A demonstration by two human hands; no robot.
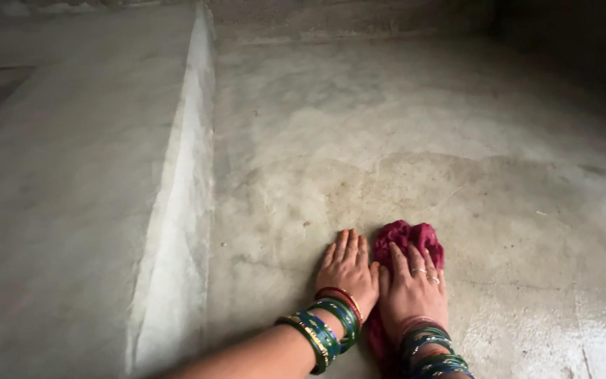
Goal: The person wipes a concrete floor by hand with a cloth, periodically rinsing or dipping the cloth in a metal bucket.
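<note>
While both palms press flat, the right hand [414, 293] lies on top of a dark red cloth [408, 242], fingers stretched out and only slightly spread, two rings showing on them; nothing is gripped, the hand simply bears down on the bunched fabric. That cloth sits on the grey concrete floor [422, 140], close to the near edge of the floor in view, its crumpled end poking out beyond the fingertips and a strip of it trailing back beside the wrist. Right beside it, the left hand [348, 270] rests straight on the bare concrete, fingers extended and close together, open and holding nothing, its side touching the right hand and the edge of the cloth. Green and red bangles [327, 326] stack up on the left wrist, and more green bangles on the right one. Off to the left, a raised concrete ledge [177, 203] runs away from the near edge, well apart from the hands. A paler, wet-looking patch spreads across the floor around the cloth.
</note>
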